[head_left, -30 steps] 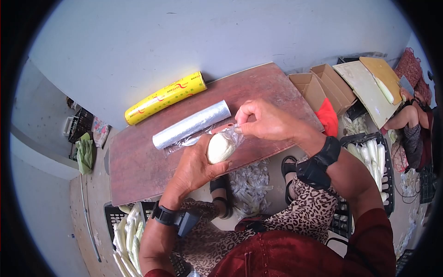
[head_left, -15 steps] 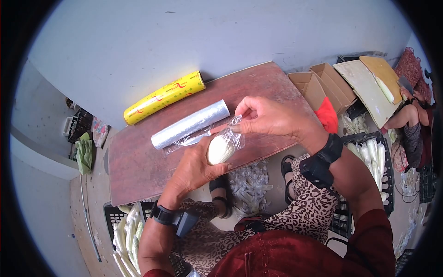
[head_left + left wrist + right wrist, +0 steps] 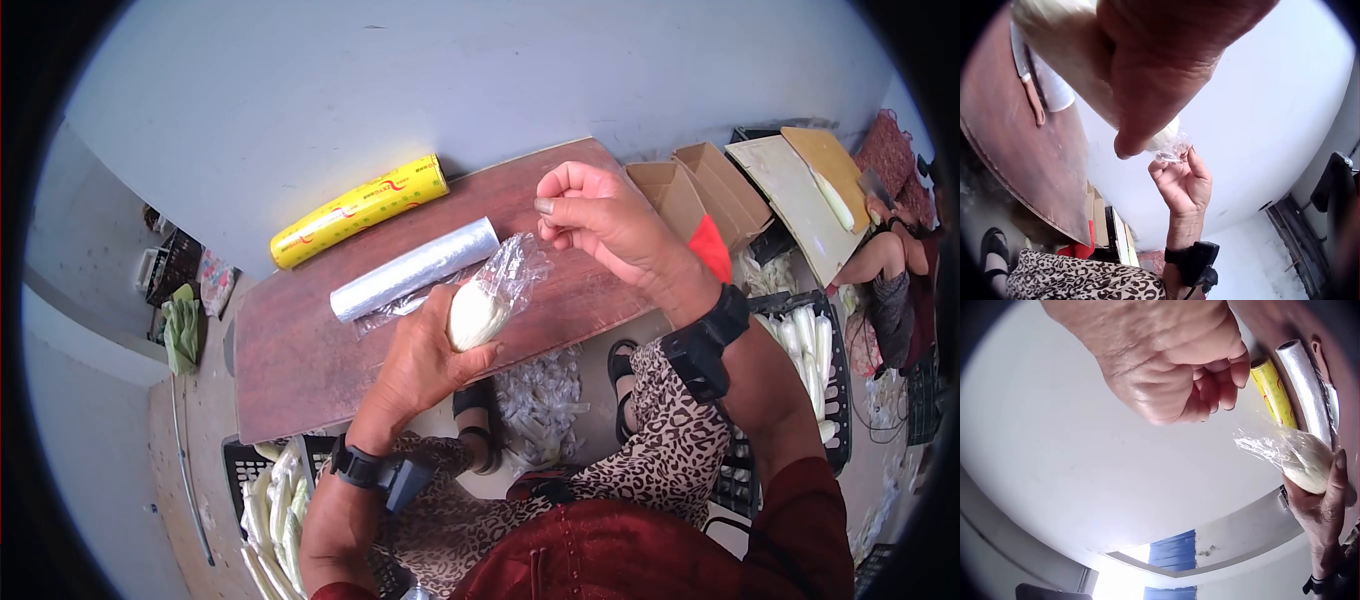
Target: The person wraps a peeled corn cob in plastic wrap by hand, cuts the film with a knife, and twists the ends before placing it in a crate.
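Observation:
My left hand [image 3: 425, 345] grips a pale vegetable stalk [image 3: 477, 318], thumb along its near side. Clear cling film [image 3: 518, 265] covers the stalk's end and sticks out loose and crinkled beyond it. Just up and right of that film my right hand [image 3: 615, 225] is raised with loosely bent fingers; a gap separates it from the film in the right wrist view. On the table behind lies a roll of cling film [image 3: 415, 268]. A knife [image 3: 1033, 100] with an orange-brown handle lies beside the roll, mostly hidden behind the left hand in the head view.
A yellow printed roll [image 3: 360, 212] lies at the back of the reddish table [image 3: 300, 375]. Crates of pale stalks [image 3: 275, 510] stand at left and right [image 3: 805, 350]. Film-wrapped pieces [image 3: 540, 405] cover the floor below. Cardboard boxes [image 3: 710, 190] and another person [image 3: 890, 260] are on the right.
My right hand has let go of the film's end and moved up and right. The freed film now stands loose, while the left hand keeps its grip on the stalk.

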Action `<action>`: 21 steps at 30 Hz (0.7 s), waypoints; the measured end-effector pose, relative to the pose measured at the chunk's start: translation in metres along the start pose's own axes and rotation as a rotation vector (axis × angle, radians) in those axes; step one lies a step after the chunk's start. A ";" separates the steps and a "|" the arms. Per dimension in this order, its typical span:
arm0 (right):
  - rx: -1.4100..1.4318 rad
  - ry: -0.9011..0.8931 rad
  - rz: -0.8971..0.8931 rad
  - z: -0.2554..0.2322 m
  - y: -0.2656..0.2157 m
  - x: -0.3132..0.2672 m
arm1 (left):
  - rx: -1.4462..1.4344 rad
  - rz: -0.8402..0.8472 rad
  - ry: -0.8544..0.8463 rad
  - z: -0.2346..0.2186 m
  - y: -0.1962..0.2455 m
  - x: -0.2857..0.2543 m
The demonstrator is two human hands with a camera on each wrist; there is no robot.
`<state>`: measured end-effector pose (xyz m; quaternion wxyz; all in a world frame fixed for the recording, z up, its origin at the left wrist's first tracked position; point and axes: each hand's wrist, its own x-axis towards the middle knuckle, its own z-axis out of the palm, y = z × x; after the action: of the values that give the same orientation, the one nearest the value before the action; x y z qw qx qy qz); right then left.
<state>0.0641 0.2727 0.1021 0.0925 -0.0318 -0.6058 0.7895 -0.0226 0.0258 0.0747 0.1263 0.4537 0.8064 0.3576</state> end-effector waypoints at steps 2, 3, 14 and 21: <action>-0.016 0.007 -0.001 -0.003 -0.002 -0.001 | 0.171 0.063 0.051 -0.001 -0.005 -0.001; -0.068 -0.030 0.023 -0.005 -0.002 0.000 | 0.231 0.070 0.091 -0.001 -0.005 -0.002; -0.590 -0.155 -0.350 0.010 0.000 -0.008 | 0.392 0.085 0.242 0.001 0.002 -0.001; -0.726 -0.075 -0.337 0.015 0.004 -0.010 | 0.381 0.026 0.214 0.002 0.007 -0.001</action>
<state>0.0713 0.2561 0.1017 0.1813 0.0664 -0.8451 0.4986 -0.0169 0.0280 0.0779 -0.0525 0.4391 0.8624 0.2464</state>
